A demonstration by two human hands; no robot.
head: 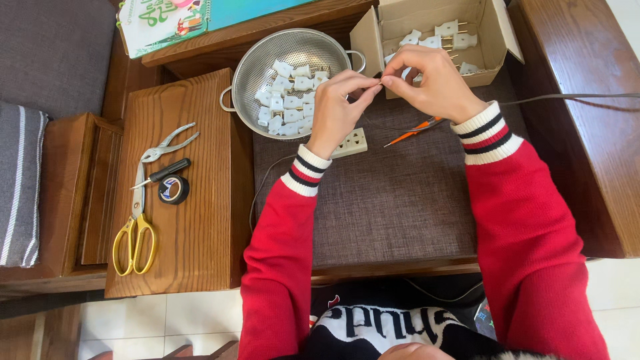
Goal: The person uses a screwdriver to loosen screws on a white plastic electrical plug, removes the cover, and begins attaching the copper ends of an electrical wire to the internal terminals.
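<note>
thin grey wire (375, 83) is pinched between the fingertips of both hands, left hand (337, 110) and right hand (433, 83) close together above the brown woven mat (373, 200) on the wooden bench (187, 220); it seems a bare end. beside them sit a metal colander (250, 63) of white plugs (290, 100), a cardboard box (413, 17) and an orange screwdriver (412, 132).

Wooden bench (180, 200) — white tiled floor (160, 320)

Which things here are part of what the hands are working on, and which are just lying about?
In use:
left hand and right hand, pinching a thin wire
grey cable
white plugs in the colander
white plugs in the cardboard box

Lying about:
scissors
pliers
black screwdriver
tape roll
orange screwdriver
socket strip
book
</note>
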